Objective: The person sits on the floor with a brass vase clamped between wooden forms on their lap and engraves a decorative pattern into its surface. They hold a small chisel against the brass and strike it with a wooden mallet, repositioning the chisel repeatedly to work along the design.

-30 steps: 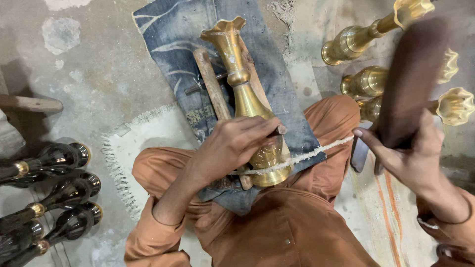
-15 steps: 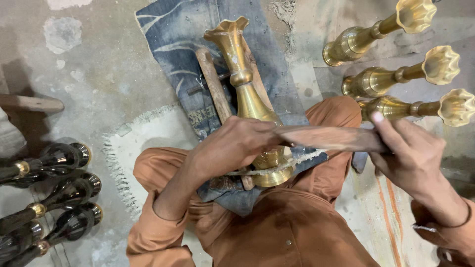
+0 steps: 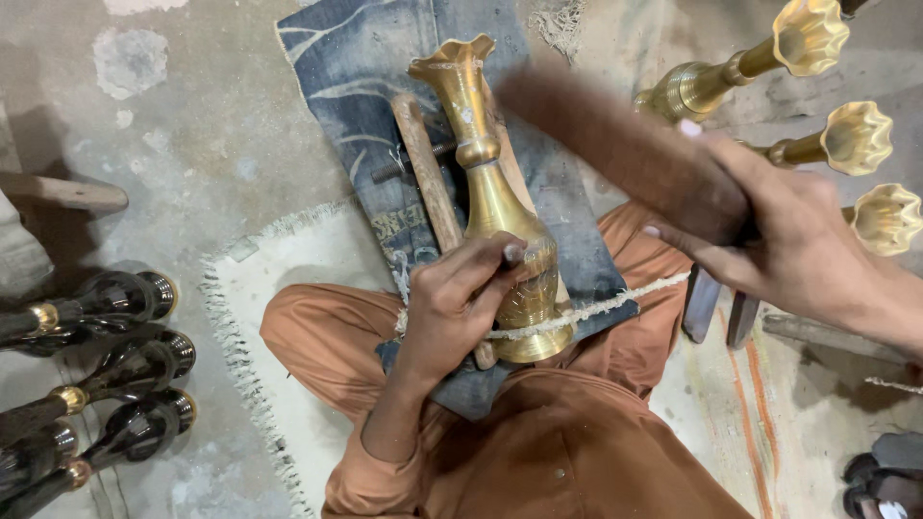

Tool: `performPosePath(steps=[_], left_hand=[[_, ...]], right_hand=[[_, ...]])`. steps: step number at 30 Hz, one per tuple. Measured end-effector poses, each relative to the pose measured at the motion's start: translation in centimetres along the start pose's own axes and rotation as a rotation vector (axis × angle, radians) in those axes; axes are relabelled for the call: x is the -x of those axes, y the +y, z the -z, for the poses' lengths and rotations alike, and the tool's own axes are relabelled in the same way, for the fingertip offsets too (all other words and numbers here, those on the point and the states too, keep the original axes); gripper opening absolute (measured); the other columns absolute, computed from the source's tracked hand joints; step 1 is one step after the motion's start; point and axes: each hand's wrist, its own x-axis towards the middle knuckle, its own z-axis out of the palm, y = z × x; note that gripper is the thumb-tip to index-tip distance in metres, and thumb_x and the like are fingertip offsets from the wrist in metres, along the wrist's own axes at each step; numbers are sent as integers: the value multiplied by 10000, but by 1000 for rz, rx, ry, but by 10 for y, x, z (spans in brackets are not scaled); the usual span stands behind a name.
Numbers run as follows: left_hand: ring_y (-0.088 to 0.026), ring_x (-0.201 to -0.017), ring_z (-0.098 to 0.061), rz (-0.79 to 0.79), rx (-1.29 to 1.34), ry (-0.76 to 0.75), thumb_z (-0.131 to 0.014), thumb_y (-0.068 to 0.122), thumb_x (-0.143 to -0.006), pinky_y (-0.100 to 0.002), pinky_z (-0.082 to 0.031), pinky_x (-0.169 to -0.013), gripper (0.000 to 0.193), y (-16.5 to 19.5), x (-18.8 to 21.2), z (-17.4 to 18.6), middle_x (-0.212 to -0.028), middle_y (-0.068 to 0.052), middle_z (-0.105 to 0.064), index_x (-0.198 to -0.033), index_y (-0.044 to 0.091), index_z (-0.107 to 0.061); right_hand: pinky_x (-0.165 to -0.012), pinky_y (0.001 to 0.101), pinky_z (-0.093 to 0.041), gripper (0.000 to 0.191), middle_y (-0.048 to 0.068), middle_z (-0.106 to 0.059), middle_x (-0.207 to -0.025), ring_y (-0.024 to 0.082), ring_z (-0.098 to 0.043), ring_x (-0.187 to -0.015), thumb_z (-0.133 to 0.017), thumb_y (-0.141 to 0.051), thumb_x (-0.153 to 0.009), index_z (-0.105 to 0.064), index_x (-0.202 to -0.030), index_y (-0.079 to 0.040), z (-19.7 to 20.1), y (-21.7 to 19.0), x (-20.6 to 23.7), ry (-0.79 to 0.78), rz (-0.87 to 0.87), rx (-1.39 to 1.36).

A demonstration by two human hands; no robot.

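Observation:
A brass vase (image 3: pixel 478 144) with a flared mouth lies on a blue denim cloth (image 3: pixel 336 86) across my lap, its engraved round body toward me. My left hand (image 3: pixel 452 308) presses a small metal punch (image 3: pixel 514 253) against the vase's body. In my right hand (image 3: pixel 769 231) is a dark wooden stick (image 3: pixel 606 130), blurred by motion, slanting above and to the right of the vase's neck. A pale rope (image 3: pixel 615 305) runs over the vase's base. A wooden handle (image 3: pixel 423 178) lies on the cloth beside the vase.
Three brass vases (image 3: pixel 846 139) lie at the upper right, mouths pointing right. Several dark glossy vases (image 3: pixel 125 293) lie at the left on the concrete floor. I sit on a fringed white mat (image 3: pixel 240 288). Sandals (image 3: pixel 885 471) show at the bottom right.
The wooden stick was raised upright, then came down level over the punch, and now is lifted off it, slanting up to the left. My left hand has stayed on the vase.

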Motion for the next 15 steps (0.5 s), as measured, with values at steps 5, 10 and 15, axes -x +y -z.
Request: performPosePath(steps=[5,10,15], left_hand=[[-228,-867,-766,48,38,179,-793,-2,-897,-335,-592,-749,300,1,13,-14,-1033,-122,-747,-1180,3,-695],[-161,-808,-721,34,6,356,-789,9,-937,-302,-572,-696,224,-4,28,-33,-977,-107,-728,-1131,-20,-681],[-65,-639,-544,196,80,581,-808,2,-908,-245,-422,-569,192,-13,46,-49,-831,-40,-704,-1059,-15,-691]], right_hand=[[-537,291,-515,799,51,-671,-1046,185,-670,-766,-738,-226,-805,-448,-1549,-216,14,-11,-27,-82,284,445],[-441,302,-491,835,-55,-642,-817,138,-689,-675,-772,-244,-759,-507,-1546,-329,27,-26,-37,-277,324,908],[-552,334,-503,804,9,-591,-783,179,-632,-650,-816,-214,-679,-623,-1453,-109,44,-26,-37,-123,488,797]])
